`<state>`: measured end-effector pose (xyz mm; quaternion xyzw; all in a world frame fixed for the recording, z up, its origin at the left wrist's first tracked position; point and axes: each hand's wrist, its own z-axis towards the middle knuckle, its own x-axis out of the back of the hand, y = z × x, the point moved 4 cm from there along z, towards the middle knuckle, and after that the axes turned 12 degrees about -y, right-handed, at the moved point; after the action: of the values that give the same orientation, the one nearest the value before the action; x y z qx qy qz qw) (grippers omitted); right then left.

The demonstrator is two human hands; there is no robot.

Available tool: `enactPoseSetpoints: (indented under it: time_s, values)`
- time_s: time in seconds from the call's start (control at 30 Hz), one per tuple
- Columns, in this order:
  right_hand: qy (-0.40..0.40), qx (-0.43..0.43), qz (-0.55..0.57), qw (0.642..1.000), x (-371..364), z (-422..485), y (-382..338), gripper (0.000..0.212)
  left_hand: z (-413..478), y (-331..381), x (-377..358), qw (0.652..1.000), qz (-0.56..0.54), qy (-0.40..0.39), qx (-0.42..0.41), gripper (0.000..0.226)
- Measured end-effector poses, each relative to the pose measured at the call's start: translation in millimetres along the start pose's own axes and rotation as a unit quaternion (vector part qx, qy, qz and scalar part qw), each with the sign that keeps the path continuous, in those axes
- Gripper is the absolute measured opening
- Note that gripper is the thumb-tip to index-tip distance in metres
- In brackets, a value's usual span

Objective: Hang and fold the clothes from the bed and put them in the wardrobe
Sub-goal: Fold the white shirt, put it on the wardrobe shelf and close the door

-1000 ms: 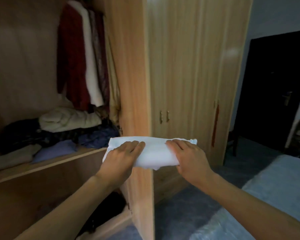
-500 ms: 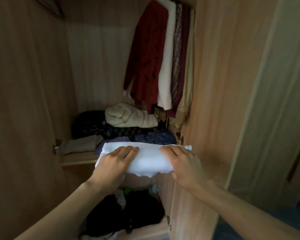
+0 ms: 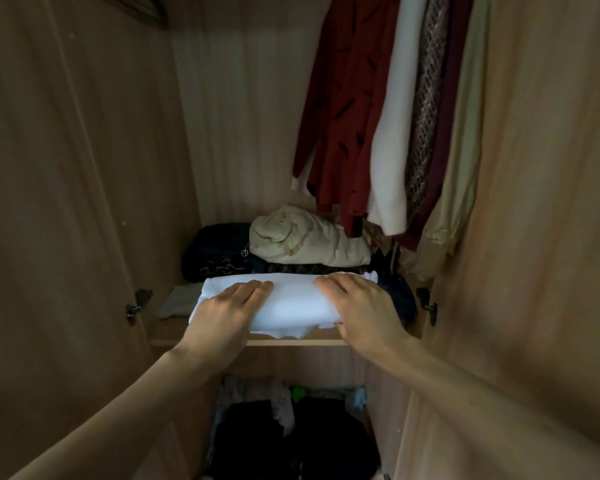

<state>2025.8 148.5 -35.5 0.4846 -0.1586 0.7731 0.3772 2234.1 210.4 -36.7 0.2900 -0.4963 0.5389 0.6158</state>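
Nearest, our left hand (image 3: 222, 317) and right hand (image 3: 364, 313) clasp the folded white garment (image 3: 291, 306) at its two ends, fingers over the top and thumbs mostly hidden beneath. Its long axis runs left to right, parallel to the shelf edge (image 3: 284, 342), with both hands equally near. Beyond, dark clothes (image 3: 215, 251) and a cream bundle (image 3: 305, 242) fill the back, so we judge that only the front strip is free.

Both bare arms reach forward, side by side.
The left hand (image 3: 222, 317) and right hand (image 3: 364, 310), palms down, hold the ends of a folded white cloth (image 3: 291, 306), fingers laid over its top, right thumb tucked under its edge.
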Motion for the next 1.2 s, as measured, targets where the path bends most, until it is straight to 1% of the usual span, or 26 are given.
enactPoseSetpoints:
  time_s: [0.13, 0.37, 0.47, 0.57, 0.63, 0.87, 0.97, 1.03, 1.2]
  values:
    - [0.004, 0.01, 0.022, 1.0, -24.9, 30.6, 12.4, 0.076, 23.6, -21.5, -11.8, 1.0, 0.021, -0.005, -0.007, 0.074]
    - [-0.018, 0.0, 0.019, 1.0, -67.8, 90.9, 24.9, 0.075, 65.9, -74.8, -54.0, 1.0, -0.022, 0.01, -0.011, 0.081]
    - [-0.02, -0.011, 0.009, 1.0, -84.8, 111.5, 26.9, 0.074, 83.7, -101.1, -73.5, 0.999, -0.031, 0.027, -0.027, 0.091]
    - [-0.02, -0.023, -0.002, 1.0, -100.0, 136.0, 27.3, 0.075, 102.4, -126.8, -90.3, 0.995, -0.052, 0.063, -0.049, 0.087]
    - [-0.026, -0.034, -0.005, 0.999, -113.1, 152.3, 27.1, 0.076, 112.9, -144.4, -105.1, 0.993, -0.072, 0.072, -0.058, 0.09]
    - [-0.024, -0.04, 0.014, 0.999, -156.8, 185.3, 34.6, 0.074, 143.2, -178.0, -149.2, 0.992, -0.086, 0.072, -0.066, 0.084]
    - [-0.027, -0.042, 0.013, 0.999, -171.4, 201.9, 44.6, 0.074, 163.5, -192.5, -165.3, 0.992, -0.092, 0.06, -0.068, 0.094]
    - [-0.029, -0.044, 0.019, 0.998, -183.4, 211.8, 53.7, 0.073, 176.6, -200.3, -174.6, 0.991, -0.1, 0.052, -0.069, 0.096]
    - [-0.024, -0.047, 0.037, 0.998, -212.8, 227.9, 74.0, 0.073, 204.2, -207.3, -193.5, 0.992, -0.088, 0.039, -0.087, 0.087]
